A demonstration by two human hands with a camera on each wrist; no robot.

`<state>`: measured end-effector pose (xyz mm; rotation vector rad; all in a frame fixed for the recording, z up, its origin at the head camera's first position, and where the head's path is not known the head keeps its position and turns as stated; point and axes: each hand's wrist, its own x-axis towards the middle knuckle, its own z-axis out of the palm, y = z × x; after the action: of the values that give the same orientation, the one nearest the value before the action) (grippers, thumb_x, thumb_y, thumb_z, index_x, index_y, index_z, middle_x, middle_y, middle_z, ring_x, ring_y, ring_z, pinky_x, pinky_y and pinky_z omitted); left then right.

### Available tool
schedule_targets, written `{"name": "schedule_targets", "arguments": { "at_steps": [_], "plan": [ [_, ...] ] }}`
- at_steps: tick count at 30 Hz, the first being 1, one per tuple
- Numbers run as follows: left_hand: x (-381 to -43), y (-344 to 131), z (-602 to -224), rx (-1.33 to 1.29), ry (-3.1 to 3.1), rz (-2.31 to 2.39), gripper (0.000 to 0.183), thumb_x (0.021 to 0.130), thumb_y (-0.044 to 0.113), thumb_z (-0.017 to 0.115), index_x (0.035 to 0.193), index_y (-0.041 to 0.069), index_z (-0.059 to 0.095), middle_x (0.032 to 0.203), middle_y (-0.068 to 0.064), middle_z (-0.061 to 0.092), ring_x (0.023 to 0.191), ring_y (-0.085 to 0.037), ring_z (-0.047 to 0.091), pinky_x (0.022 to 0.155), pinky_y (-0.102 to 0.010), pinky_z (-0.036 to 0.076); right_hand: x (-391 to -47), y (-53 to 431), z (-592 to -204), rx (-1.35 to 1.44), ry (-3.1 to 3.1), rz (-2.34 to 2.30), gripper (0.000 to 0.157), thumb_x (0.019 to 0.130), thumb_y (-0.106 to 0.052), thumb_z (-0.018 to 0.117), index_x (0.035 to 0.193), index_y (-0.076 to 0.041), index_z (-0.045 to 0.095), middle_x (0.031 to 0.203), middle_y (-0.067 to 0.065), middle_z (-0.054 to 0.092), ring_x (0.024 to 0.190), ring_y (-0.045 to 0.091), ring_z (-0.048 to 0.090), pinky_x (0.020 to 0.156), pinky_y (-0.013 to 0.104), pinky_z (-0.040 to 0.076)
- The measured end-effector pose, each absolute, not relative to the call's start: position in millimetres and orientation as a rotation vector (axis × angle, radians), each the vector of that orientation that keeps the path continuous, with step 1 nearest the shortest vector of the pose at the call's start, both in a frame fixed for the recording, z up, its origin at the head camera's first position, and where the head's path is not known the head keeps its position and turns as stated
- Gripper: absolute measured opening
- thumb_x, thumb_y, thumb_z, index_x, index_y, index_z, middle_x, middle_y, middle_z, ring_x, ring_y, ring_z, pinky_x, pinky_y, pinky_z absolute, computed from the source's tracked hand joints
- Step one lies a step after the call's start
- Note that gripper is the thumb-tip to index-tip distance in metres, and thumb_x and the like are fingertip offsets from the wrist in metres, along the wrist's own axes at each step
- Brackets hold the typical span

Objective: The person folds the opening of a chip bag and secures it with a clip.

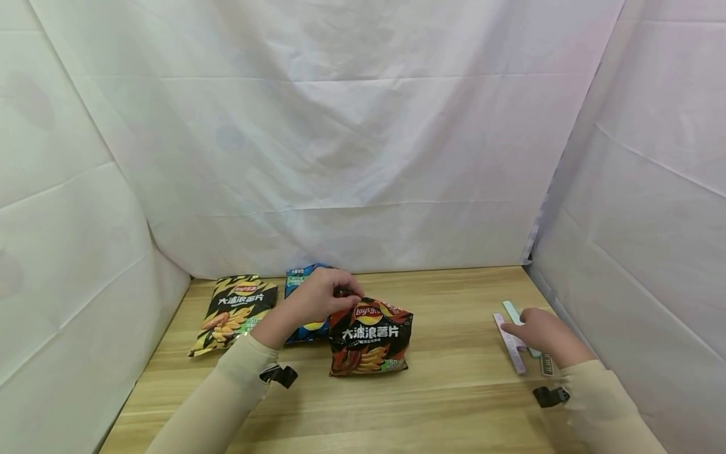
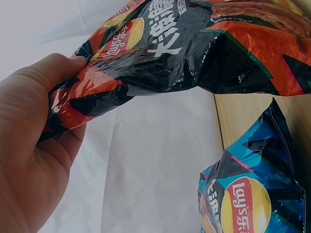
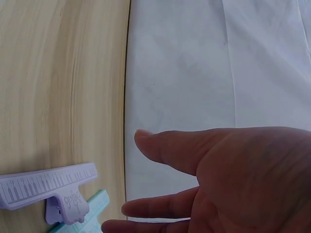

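Left hand (image 1: 320, 297) pinches the upper edge of a red-and-black chip bag (image 1: 371, 343) mid-table (image 1: 454, 397); right hand (image 1: 546, 335), nearer the lavender clip (image 1: 510, 344), holds nothing, thumb and fingers parted; the clip lies just left, its long axis running near to far.

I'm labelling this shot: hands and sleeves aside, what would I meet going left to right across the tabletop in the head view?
Yellow bag → blue bag → red bag → purple clip → dark clip
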<state>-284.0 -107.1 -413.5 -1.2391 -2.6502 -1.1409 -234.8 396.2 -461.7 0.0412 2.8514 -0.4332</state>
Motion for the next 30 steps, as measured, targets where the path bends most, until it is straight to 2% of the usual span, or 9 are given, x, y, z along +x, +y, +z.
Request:
{"name": "schedule_targets", "arguments": {
  "at_steps": [3, 6, 9, 13, 18, 25, 30],
  "plan": [
    [-284.5, -107.0, -413.9, -1.242, -2.646, -1.145, 0.01, 0.105, 0.015, 0.08, 0.112, 0.021, 0.082, 0.106, 0.011, 0.077, 0.082, -0.002, 0.069, 0.073, -0.03, 0.06, -235.2, 398.0, -462.2, 0.045, 2.844, -0.442, 0.077, 0.109, -0.044, 0.069, 0.132, 0.029, 0.055, 0.134, 0.048, 0.059, 0.122, 0.062, 0.062, 0.099, 0.07, 0.053],
    [-284.5, -106.8, -413.5, -1.247, -2.636, -1.14, 0.009, 0.105, 0.015, 0.08, 0.112, 0.021, 0.082, 0.107, 0.011, 0.078, 0.083, -0.001, 0.07, 0.073, -0.03, 0.06, -235.1, 399.6, -463.9, 0.044, 2.842, -0.459, 0.073, 0.108, -0.044, 0.069, 0.127, 0.026, 0.059, 0.127, 0.046, 0.063, 0.112, 0.055, 0.067, 0.095, 0.067, 0.055],
    [-284.5, -106.6, -413.6, -1.247, -2.633, -1.121, 0.009, 0.105, 0.015, 0.08, 0.111, 0.021, 0.082, 0.108, 0.01, 0.078, 0.085, -0.001, 0.07, 0.074, -0.03, 0.06, -235.2, 400.9, -468.8, 0.056, 2.841, -0.484, 0.06, 0.107, -0.044, 0.071, 0.108, 0.017, 0.066, 0.103, 0.031, 0.069, 0.089, 0.039, 0.067, 0.08, 0.055, 0.056],
    [-284.2, -106.7, -413.7, -1.246, -2.638, -1.11, 0.009, 0.105, 0.015, 0.08, 0.112, 0.021, 0.082, 0.109, 0.01, 0.078, 0.086, -0.001, 0.07, 0.075, -0.03, 0.06, -234.0, 400.4, -479.3, 0.098, 2.856, -0.496, 0.046, 0.105, -0.043, 0.071, 0.085, -0.003, 0.06, 0.078, 0.008, 0.058, 0.069, 0.024, 0.054, 0.063, 0.04, 0.045],
    [-284.0, -107.0, -413.6, -1.24, -2.645, -1.116, 0.009, 0.105, 0.016, 0.08, 0.112, 0.021, 0.082, 0.109, 0.01, 0.078, 0.086, -0.001, 0.07, 0.076, -0.03, 0.06, -233.6, 395.8, -489.8, 0.151, 2.889, -0.449, 0.044, 0.101, -0.04, 0.075, 0.079, -0.007, 0.055, 0.076, 0.007, 0.054, 0.07, 0.026, 0.054, 0.064, 0.042, 0.046],
    [-283.8, -107.2, -414.3, -1.237, -2.646, -1.114, 0.009, 0.105, 0.016, 0.08, 0.111, 0.021, 0.082, 0.109, 0.009, 0.078, 0.086, -0.002, 0.069, 0.076, -0.03, 0.06, -234.6, 394.7, -499.1, 0.184, 2.891, -0.453, 0.042, 0.098, -0.036, 0.081, 0.084, -0.002, 0.06, 0.077, 0.008, 0.056, 0.07, 0.026, 0.053, 0.063, 0.042, 0.045],
    [-284.1, -107.0, -414.6, -1.237, -2.644, -1.118, 0.009, 0.105, 0.015, 0.08, 0.112, 0.021, 0.082, 0.109, 0.009, 0.078, 0.085, -0.001, 0.069, 0.075, -0.03, 0.06, -235.6, 393.5, -502.3, 0.187, 2.902, -0.446, 0.039, 0.096, -0.03, 0.082, 0.087, 0.001, 0.062, 0.079, 0.01, 0.06, 0.071, 0.027, 0.056, 0.064, 0.044, 0.048]
  ]
}}
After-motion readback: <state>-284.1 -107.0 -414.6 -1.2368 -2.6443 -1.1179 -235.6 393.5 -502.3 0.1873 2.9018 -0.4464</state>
